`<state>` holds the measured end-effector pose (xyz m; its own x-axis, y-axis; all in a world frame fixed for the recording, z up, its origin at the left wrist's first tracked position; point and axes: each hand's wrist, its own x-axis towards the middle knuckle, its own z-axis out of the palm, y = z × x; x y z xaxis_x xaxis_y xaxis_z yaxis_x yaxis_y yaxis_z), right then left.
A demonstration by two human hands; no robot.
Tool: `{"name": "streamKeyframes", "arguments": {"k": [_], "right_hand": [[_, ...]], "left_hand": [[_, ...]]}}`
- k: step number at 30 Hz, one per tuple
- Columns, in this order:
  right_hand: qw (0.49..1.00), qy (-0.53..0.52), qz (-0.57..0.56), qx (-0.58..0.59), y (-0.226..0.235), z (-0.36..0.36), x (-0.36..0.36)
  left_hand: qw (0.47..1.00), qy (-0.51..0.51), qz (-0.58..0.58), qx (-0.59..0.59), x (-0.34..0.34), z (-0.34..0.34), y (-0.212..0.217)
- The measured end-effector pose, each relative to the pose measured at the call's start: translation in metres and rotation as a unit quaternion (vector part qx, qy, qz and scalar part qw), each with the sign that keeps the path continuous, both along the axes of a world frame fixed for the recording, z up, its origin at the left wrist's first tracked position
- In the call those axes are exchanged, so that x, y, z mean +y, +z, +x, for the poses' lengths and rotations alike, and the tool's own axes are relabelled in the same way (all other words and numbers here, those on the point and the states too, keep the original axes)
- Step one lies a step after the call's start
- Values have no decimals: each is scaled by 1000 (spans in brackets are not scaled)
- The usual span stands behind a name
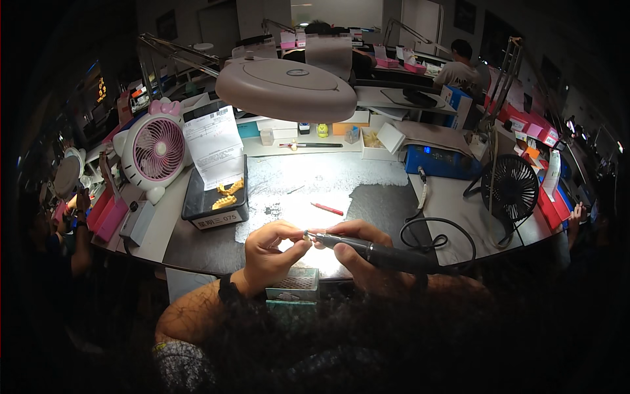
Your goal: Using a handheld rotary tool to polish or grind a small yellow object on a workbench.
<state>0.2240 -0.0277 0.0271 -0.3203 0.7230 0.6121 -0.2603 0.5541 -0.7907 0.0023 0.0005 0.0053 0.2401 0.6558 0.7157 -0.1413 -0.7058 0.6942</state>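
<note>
Low over the front of the bench, my left hand (270,255) pinches a small pale, tooth-sized piece (306,237) between thumb and fingers. My right hand (379,281) is wrapped round a dark rotary handpiece (394,257), which points left. Its tip meets or nearly meets the piece; contact is too small to tell. Just below the hands is a small box with a perforated top (293,282). Beyond them a red pen-like stick (327,209) lies on the bench mat. To the left, yellow dental models (226,199) sit in a black bin (190,209) with a paper slip.
A large round lamp (285,85) hangs over the bench. A pink-and-white fan (157,148) stands left, a black fan (510,189) right. From a blue control unit (441,163) a black cord (469,235) loops toward the handpiece. Other people sit at benches around.
</note>
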Motion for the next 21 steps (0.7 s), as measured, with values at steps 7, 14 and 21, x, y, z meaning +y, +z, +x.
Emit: {"name": "streamKeyframes", "arguments": {"k": [7,14,21], "right_hand": [[999,-14,-31,-15,10,4,-6],[1000,-8,-12,6,1,2,0],[999,22,3,24,-1,0,3]], "left_hand": [[1000,-6,-6,-6,-2,1,2],[1000,-17,-9,18,-4,-1,5],[1000,-8,-13,10,-3,1,3]]}}
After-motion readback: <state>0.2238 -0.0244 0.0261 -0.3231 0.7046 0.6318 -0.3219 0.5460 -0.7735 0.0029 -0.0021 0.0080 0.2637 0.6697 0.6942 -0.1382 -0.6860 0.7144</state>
